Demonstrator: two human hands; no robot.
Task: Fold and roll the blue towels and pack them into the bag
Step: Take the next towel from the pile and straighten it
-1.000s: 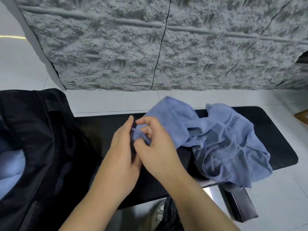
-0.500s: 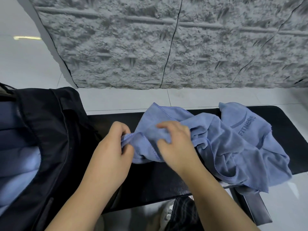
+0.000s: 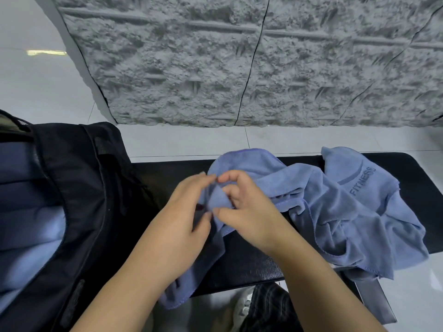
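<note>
Centrally, a crumpled blue towel [image 3: 335,212] is spread over the black surface [image 3: 251,262], its right part — printed "FITNESS" — drooping past the front edge. A fold of it is pinched between the left hand [image 3: 184,226] and the right hand [image 3: 247,212], the fingers of both curled round the cloth. At the left of the frame an open black bag [image 3: 79,200] is seen, with blue towels [image 3: 28,236] already inside.
</note>
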